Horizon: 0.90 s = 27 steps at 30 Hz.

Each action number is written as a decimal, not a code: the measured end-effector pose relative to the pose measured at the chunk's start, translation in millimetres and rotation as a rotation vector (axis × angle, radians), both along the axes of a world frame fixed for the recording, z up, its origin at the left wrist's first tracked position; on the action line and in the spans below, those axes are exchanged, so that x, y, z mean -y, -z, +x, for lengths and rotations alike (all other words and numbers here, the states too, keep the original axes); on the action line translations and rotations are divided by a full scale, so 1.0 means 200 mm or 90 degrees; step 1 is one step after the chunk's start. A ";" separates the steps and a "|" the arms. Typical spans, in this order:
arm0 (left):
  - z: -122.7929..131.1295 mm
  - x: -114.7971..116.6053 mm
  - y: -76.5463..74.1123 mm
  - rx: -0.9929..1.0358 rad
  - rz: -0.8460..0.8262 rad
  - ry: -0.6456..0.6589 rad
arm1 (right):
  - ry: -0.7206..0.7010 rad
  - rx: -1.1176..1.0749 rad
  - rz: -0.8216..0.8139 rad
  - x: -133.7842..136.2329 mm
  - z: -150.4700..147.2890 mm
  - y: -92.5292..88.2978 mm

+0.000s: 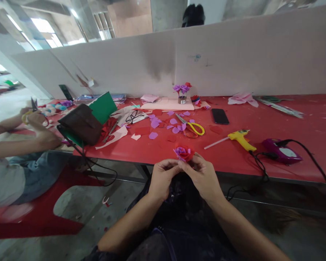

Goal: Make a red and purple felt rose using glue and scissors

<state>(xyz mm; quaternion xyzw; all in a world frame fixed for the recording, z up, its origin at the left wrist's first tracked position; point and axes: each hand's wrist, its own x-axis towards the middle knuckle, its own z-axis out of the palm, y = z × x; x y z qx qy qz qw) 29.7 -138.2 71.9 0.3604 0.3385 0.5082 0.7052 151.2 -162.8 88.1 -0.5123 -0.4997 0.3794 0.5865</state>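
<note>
Both my hands pinch a red and purple paper flower (183, 153) just in front of the table's near edge. Its bloom faces up, purple at the centre with red petals around the right side. My left hand (163, 177) grips it from the left, thumb and fingers closed near its base. From the right, my right hand (205, 177) does the same, the thumbs nearly touching. Beyond the flower lie loose purple petals (153, 135) and yellow-handled scissors (196, 128). A yellow glue gun (241, 140) with a glue stick in it rests to the right.
On the red table (274, 125) are a phone (220, 116), a purple box with cords (281, 151), eyeglasses (134, 116) and a small pot of paper flowers (182, 99). A brown bag (81, 124) stands left. Further left, a co-worker's hand (34, 117) holds scissors.
</note>
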 end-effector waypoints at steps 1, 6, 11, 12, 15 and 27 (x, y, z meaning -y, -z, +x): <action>-0.01 0.00 -0.01 -0.012 0.018 0.007 | -0.015 -0.051 -0.004 0.00 0.01 0.00; -0.06 0.01 -0.13 -0.120 0.133 0.010 | -0.084 -0.301 -0.053 0.01 0.07 -0.02; -0.06 0.05 -0.26 -0.220 0.292 -0.004 | -0.115 -0.325 -0.072 0.02 0.10 -0.05; -0.05 0.05 -0.27 -0.227 0.309 -0.012 | -0.113 -0.322 -0.069 0.01 0.10 -0.05; -0.05 0.06 -0.28 -0.252 0.339 -0.027 | -0.111 -0.316 -0.063 0.01 0.09 -0.04; -0.06 0.08 -0.22 -0.315 0.391 -0.076 | -0.099 -0.161 -0.036 0.02 0.09 -0.05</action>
